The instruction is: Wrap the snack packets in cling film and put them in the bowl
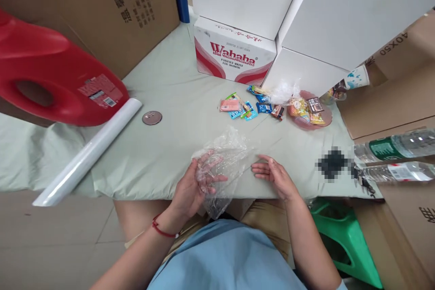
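A crumpled clear bag (pixel 222 163) lies at the near table (pixel 170 99) edge, empty as far as I can tell. The left hand (pixel 193 188) grips its near side through the thin, glossy film; the right hand (pixel 275 174) rests open and empty just right of it. Small bright snack packets (pixel 244 106) lie loose farther off, more heaped on a round pink plate (pixel 328 118), none bagged yet.

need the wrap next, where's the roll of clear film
In the head view the roll of clear film lies slanted on the table's left side, just below the red jug, left of the round metal lid.
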The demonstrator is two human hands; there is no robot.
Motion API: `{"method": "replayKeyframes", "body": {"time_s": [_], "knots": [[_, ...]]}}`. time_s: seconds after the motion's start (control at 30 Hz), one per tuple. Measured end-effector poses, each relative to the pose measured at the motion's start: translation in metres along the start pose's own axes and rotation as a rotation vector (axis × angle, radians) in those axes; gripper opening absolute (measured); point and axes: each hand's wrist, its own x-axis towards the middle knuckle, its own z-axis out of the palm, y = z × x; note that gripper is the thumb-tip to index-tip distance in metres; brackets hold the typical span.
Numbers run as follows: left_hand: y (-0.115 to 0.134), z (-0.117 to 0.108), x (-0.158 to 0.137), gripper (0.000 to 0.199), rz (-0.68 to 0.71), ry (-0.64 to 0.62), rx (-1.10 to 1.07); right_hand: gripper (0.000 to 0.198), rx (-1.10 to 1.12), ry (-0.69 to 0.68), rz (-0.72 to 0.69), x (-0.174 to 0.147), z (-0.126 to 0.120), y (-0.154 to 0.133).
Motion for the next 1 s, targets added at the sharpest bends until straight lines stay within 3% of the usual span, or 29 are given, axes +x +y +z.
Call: {"method": "replayKeyframes", "body": {"time_s": [0.23, 0.4, 0.47, 0.57, 0.7, 0.73, 0.8, 0.87, 1.0], "knots": [[-0.014, 0.015, 0.008, 0.053, -0.081, -0.088, -0.151, 0.075, 0.327, 0.035, -0.032, 0.009, 0.054, -0.001], [-0.009, 0.0, 0.009, 0.046, -0.074, -0.055, -0.139, 0.069, 0.359, 0.201, -0.083, 0.017, 0.054, -0.012], [-0.007, -0.006, 0.009, 0.052, -0.046, -0.032, -0.094, 0.068, 0.335, 0.261, -0.105, 0.017, 0.05, -0.015], [-0.012, -0.005, 0.012, 0.077, 0.055, 0.078, 0.121, 0.068, 0.269, 0.303, -0.124, 0.013, 0.047, -0.016], [-0.029, 0.004, 0.021, 0.11, 0.375, 0.277, 0.741, 0.066, 0.189, 0.309, -0.138, 0.005, 0.049, -0.014], [-0.032, 0.005, 0.023, 0.103, 0.458, 0.311, 0.876, 0.066, 0.179, 0.318, -0.142, 0.004, 0.048, -0.013], [-0.034, 0.003, 0.028, 0.063, 0.547, 0.349, 1.04, 0.066, 0.166, 0.348, -0.157, 0.003, 0.043, -0.01], [-0.03, -0.003, 0.032, 0.03, 0.514, 0.384, 1.026, 0.066, 0.147, 0.379, -0.178, 0.004, 0.035, -0.007], [-0.013, -0.016, 0.031, 0.032, 0.354, 0.456, 0.644, 0.063, 0.087, 0.441, -0.208, 0.01, 0.019, 0.006]]}}
